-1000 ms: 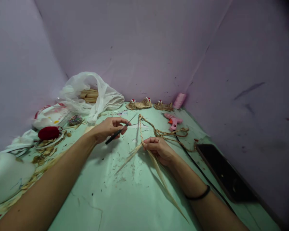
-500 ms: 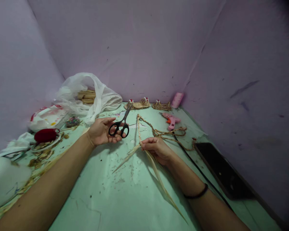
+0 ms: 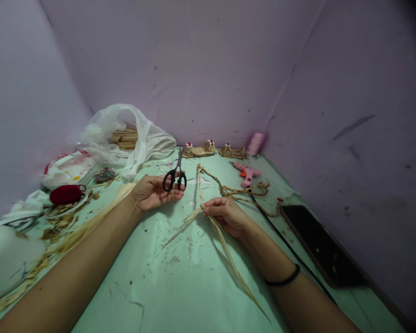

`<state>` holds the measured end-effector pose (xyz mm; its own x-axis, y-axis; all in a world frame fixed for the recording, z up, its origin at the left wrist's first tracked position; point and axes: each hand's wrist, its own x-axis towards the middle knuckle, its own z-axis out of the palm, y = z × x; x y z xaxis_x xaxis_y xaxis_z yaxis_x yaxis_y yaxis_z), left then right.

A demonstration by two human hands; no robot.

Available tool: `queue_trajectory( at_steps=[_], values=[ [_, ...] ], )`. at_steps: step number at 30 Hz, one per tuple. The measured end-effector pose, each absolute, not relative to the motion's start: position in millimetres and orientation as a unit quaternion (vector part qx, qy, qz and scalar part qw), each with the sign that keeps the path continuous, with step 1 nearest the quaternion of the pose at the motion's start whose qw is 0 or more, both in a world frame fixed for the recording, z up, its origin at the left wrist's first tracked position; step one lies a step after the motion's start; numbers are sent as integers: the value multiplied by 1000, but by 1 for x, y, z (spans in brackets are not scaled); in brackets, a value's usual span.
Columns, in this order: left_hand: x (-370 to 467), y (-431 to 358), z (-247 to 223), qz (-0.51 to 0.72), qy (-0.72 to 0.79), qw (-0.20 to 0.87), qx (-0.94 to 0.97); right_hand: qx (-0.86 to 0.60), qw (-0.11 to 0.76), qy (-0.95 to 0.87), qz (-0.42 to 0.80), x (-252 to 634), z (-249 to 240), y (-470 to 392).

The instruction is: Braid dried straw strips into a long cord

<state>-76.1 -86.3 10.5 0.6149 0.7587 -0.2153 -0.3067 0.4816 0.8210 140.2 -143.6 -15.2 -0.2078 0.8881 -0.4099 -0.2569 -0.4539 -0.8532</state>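
Note:
Black-handled scissors (image 3: 175,177) rest on the fingers of my left hand (image 3: 156,193), blades pointing away and slightly apart. That palm faces up, with the thumb behind the handles. My right hand (image 3: 225,213) pinches a braided cord of dry plant fibre (image 3: 200,187) between thumb and fingertips. Loose pale strands (image 3: 229,254) spread from the pinch toward me and to the left. The finished length of the braid rises to a bend, then runs right across the table in loops.
Small woven slippers (image 3: 199,150) stand by the wall beside a pink thread spool (image 3: 255,144). At right lie a pink glue gun (image 3: 247,173) and a dark phone (image 3: 322,247). A plastic bag (image 3: 152,143), a red pouch (image 3: 66,194) and pale fibres (image 3: 90,224) line the left.
My left hand has turned and shifted slightly, swinging the scissors more upright and a little away from me. My right hand and the braid have stayed in place.

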Motion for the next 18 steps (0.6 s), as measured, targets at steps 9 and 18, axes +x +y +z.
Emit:
queue_trajectory(
  at_steps=[9, 18],
  values=[
    [-48, -105, 14, 248, 482, 286, 791, -472, 411, -335, 704, 145, -14, -143],
    [-51, -110, 20, 124, 351, 66, 926, -468, 407, -369, 693, 154, -15, -138]
  ],
)
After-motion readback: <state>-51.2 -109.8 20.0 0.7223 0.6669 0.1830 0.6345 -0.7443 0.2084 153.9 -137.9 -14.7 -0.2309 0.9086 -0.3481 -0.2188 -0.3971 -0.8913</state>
